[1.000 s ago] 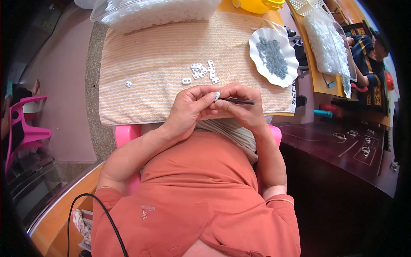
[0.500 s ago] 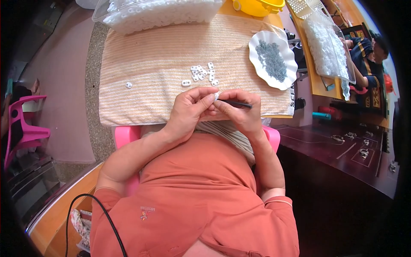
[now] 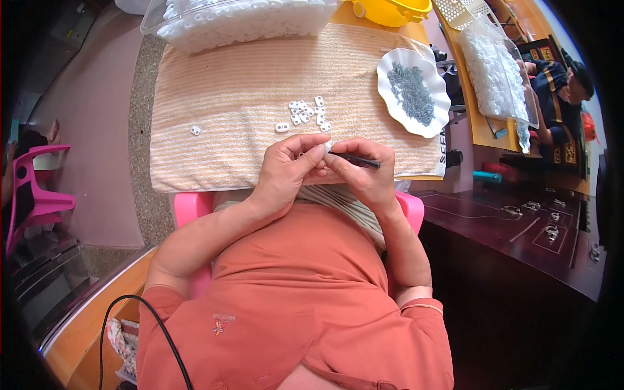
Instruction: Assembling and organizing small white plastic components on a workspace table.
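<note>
My left hand [image 3: 286, 166] pinches a small white plastic piece [image 3: 328, 147] between thumb and forefinger, mostly covered by the fingertips. A thin black tool [image 3: 357, 158], like a pen or small driver, lies in the grip of my right hand [image 3: 367, 172]. Its tip meets the white piece, and both hands are close together at the near edge of the towel. Just beyond them lies a loose cluster of small white two-holed plastic pieces [image 3: 302, 112]. One more white piece [image 3: 195, 130] sits alone to the left.
A striped towel [image 3: 221, 91] covers the table. At the right stands a scalloped white plate [image 3: 438, 97] of small grey parts. A clear bin [image 3: 247, 29] of white pieces and a yellow basket [image 3: 393, 13] are at the back. Another person [image 3: 556, 91] sits far right beside another bin [image 3: 497, 71].
The black tool has tilted slightly in my right hand. Both hands stay in nearly the same place. The person at the far right has shifted.
</note>
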Tool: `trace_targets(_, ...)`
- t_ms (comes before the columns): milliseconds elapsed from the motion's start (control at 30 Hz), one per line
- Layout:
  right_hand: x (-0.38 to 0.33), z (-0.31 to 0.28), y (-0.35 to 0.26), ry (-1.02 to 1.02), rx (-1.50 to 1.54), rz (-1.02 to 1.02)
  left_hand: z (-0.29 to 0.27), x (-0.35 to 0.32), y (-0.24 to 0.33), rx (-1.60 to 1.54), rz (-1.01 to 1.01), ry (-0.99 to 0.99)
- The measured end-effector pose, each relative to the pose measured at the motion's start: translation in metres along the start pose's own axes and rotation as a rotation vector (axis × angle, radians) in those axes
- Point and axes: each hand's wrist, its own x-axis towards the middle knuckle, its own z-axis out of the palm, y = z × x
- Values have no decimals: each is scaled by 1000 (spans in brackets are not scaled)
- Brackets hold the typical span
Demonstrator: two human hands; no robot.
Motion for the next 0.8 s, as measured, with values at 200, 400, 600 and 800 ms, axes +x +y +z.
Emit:
trace_targets(200, -1, 0, -2, 8, 20, 24, 0, -1, 1, 5, -20, 3)
trace_targets(400, -2, 1, -2, 11, 19, 59, 2, -3, 1, -6, -17, 7)
trace_targets(600, -1, 1, -1, 14, 32, 89, 2, -3, 1, -11, -23, 19)
trace_targets(800, 0, 1, 5, 13, 82, 116, 3, -3, 1, -16, -23, 19)
